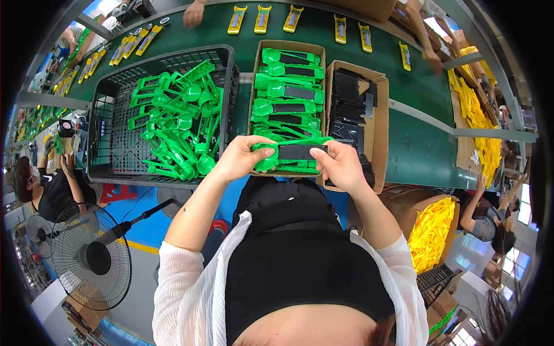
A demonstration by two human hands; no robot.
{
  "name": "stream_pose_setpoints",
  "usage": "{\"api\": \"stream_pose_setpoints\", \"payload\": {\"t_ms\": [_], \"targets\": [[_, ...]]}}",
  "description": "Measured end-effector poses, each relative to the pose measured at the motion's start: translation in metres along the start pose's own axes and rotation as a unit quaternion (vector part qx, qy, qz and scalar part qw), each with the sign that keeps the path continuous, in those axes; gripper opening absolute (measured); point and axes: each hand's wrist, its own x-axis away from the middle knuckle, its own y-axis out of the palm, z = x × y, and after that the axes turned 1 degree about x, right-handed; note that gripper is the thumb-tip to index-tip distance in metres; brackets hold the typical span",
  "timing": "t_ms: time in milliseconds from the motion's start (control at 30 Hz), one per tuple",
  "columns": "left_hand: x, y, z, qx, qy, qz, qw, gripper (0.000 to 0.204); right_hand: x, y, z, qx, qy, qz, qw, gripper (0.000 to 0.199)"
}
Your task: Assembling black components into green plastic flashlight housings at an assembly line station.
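Observation:
Between my two hands is a green plastic housing with a flat black panel along its middle. My left hand grips its rounded left end, thumb on top. At the other end, my right hand pinches it, with the thumb lying at the edge of the black panel. The housing is held over the near end of a cardboard box, where several similar green housings with black panels lie in a stack. Part of the stack is hidden under my hands.
A black plastic crate of loose green parts stands left. A carton of black pieces is right of the box. Yellow units lie on the green conveyor beyond. A fan stands lower left; other people work nearby.

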Motion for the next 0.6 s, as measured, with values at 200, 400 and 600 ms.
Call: {"api": "stream_pose_setpoints", "payload": {"t_ms": [200, 400, 600], "targets": [[-0.005, 0.005, -0.001, 0.012, -0.012, 0.001, 1.000, 0.017, -0.010, 0.010, 0.005, 0.051, 0.047, 0.026, 0.997, 0.034], [-0.009, 0.005, -0.009, 0.009, 0.014, -0.016, 1.000, 0.017, -0.020, 0.000, 0.024, 0.278, -0.111, 0.203, 0.932, 0.051], [-0.010, 0.036, 0.008, -0.565, 0.135, 0.027, 0.814, 0.043, -0.026, 0.011, 0.048, 0.099, -0.013, 0.076, 0.992, 0.036]]}}
